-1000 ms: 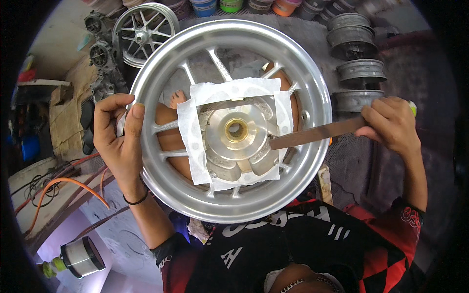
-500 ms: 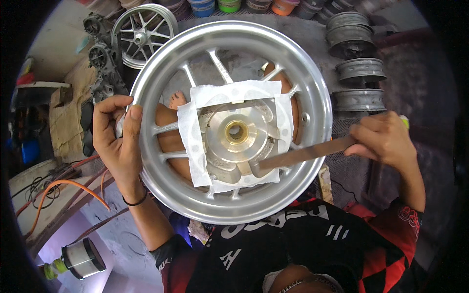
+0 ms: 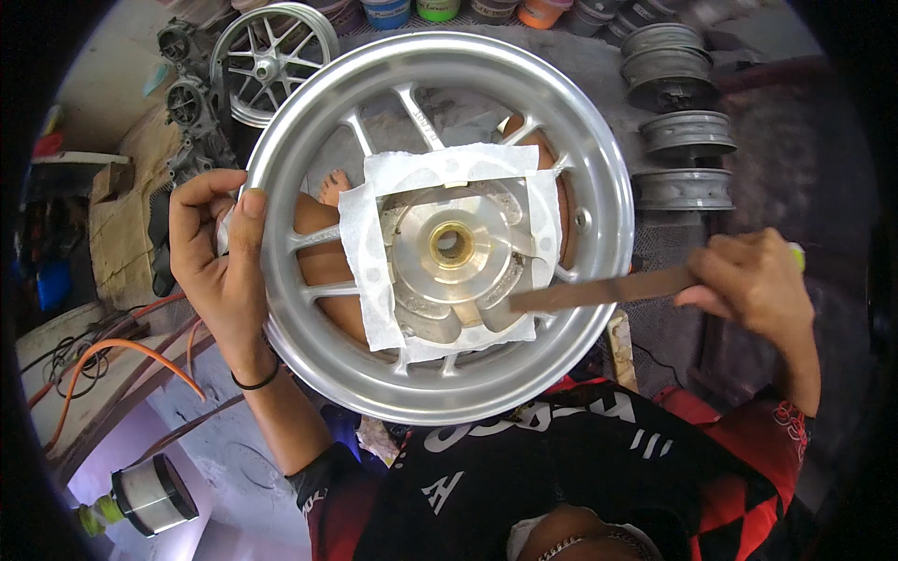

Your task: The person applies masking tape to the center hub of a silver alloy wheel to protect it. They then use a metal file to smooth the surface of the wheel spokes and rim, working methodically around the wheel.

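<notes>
A silver spoked wheel rim (image 3: 449, 400) lies across my lap, its hub (image 3: 412, 252) facing up with a brass-coloured splined bush (image 3: 451, 245) in the middle. White paper strips (image 3: 449, 165) frame the hub in a rough square. My left hand (image 3: 220, 280) grips the rim's left edge between thumb and fingers, with a bit of something white under the fingers. In my right hand (image 3: 748, 280), closed on its handle end, is a long flat file (image 3: 608, 291). The file's tip reaches over the lower right of the hub; whether it touches metal I cannot tell.
Another spoked wheel (image 3: 267, 67) and grey engine castings (image 3: 190, 103) stand at the far left. Stacked rims (image 3: 687, 190) are at the right, and paint tubs (image 3: 388, 13) line the back. An orange hose (image 3: 122, 346) and a cylindrical lamp-like object (image 3: 154, 496) are at lower left.
My right hand has drawn the file back to the right, its tip shifting away from the hub's lower edge. My left hand keeps its hold; the wheel sits slightly higher in view.
</notes>
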A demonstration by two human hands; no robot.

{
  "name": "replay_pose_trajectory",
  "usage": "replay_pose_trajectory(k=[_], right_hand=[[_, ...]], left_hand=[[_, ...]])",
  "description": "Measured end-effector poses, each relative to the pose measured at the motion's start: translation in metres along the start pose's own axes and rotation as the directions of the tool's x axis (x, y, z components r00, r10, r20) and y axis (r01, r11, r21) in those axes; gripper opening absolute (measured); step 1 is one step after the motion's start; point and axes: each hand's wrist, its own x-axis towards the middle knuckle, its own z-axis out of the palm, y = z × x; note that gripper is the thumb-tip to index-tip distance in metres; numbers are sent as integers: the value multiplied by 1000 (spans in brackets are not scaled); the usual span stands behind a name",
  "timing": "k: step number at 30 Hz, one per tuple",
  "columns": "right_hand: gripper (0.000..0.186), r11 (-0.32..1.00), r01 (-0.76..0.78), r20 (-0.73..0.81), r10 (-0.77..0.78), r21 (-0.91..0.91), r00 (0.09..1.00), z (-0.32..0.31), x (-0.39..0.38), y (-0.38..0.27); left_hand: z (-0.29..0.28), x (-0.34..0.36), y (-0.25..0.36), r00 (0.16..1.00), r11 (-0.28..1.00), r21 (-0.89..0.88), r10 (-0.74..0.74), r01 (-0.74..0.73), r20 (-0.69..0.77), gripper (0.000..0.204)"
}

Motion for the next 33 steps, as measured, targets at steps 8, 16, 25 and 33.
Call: replay_pose_trajectory(k=[8,16,25,33], right_hand=[[37,994,-12,-56,6,-107,998,-9,-12,4],[37,987,-78,-18,76,-144,997,-29,-11,1],[37,996,-71,28,73,-56,997,-26,-13,5],[36,992,-114,24,115,-54,993,-23,-18,4]], left_hand=[[-1,-1,-2,1000,1000,0,14,-14,27,20],[3,-1,-6,998,999,-30,42,-41,36,25],[9,2,-4,999,992,-126,27,-21,47,51],[24,-22,55,975,965,-204,192,-166,113,67]])
